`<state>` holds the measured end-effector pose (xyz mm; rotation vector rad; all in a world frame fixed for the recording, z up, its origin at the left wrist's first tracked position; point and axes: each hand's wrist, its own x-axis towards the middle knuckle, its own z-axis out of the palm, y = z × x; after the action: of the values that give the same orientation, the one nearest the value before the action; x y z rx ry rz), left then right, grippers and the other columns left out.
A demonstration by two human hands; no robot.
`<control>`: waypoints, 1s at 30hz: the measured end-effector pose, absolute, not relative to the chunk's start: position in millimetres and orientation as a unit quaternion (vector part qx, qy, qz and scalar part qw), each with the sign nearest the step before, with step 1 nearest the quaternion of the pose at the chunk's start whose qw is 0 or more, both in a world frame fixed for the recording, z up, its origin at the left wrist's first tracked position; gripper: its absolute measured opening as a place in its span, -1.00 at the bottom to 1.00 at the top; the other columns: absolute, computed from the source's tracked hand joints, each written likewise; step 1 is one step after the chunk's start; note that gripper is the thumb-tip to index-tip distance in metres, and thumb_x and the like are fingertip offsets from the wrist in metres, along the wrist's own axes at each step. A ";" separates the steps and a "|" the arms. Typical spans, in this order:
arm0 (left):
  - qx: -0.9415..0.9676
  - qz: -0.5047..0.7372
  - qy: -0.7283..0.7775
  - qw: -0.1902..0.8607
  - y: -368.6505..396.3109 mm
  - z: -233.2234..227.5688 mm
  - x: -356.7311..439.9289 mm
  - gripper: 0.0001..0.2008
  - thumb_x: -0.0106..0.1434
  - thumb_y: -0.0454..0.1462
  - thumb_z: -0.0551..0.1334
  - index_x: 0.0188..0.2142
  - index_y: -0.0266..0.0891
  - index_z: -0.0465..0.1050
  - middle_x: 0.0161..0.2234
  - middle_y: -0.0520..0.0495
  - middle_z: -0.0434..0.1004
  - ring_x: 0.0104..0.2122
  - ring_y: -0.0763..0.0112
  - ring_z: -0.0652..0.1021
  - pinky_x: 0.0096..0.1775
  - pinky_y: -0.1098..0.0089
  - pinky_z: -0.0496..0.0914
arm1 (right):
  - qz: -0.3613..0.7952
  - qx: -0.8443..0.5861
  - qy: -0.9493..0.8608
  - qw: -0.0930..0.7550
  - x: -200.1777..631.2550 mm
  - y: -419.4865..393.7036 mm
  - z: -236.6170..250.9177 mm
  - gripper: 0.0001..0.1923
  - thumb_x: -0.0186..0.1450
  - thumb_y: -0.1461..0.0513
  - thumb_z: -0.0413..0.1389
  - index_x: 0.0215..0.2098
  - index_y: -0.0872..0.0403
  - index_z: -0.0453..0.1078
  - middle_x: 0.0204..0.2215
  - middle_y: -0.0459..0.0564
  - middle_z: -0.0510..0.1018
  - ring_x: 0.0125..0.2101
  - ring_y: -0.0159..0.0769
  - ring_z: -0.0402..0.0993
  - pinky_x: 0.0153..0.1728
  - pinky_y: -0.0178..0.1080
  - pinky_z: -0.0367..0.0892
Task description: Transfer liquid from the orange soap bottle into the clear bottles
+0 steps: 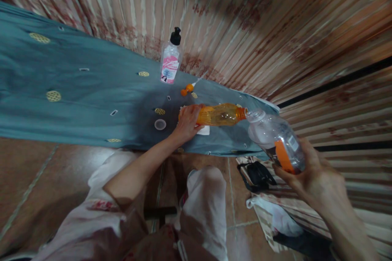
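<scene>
The left hand (187, 121) grips the base of an orange bottle (221, 115) lying sideways on the blue cloth (76, 98). Its open neck meets the mouth of a clear bottle (275, 139), tilted and clasped in the right hand (309, 175). Beyond the orange bottle stands a pump bottle (170, 59); a white cap (160, 124) lies left of it.

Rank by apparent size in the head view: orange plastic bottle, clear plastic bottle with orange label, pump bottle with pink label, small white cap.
1. Clear plastic bottle with orange label, though it is nearest the camera
2. Orange plastic bottle
3. Pump bottle with pink label, farther off
4. Small white cap
</scene>
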<state>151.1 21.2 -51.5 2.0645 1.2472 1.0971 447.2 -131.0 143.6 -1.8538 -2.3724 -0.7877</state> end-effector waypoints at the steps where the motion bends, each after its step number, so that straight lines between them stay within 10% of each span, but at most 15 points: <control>1: 0.756 0.401 0.457 0.244 21.0 -50.9 151.0 -0.33 0.32 -0.04 0.33 0.32 -0.23 0.23 0.20 -0.31 0.42 0.20 -0.03 0.41 0.27 -0.02 0.24 | -0.253 -0.593 -0.764 0.015 447.3 -130.9 143.8 -0.24 0.36 -0.03 0.08 0.39 0.24 0.19 -0.13 0.34 0.63 -0.32 0.02 0.59 -0.46 -0.13 0.34; 30: 0.758 0.379 0.465 0.255 20.3 -46.9 151.4 -0.32 0.32 -0.04 0.33 0.33 -0.26 0.24 0.22 -0.35 0.42 0.22 -0.09 0.39 0.28 -0.08 0.21 | -0.233 -0.613 -0.755 0.020 449.3 -132.0 143.4 -0.21 0.32 -0.08 0.09 0.36 0.24 0.23 -0.07 0.36 0.61 -0.25 0.10 0.59 -0.40 -0.06 0.39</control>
<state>151.4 20.3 -46.9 2.0593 1.2638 1.0307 449.3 -132.0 143.4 -1.9017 -2.3409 -0.7217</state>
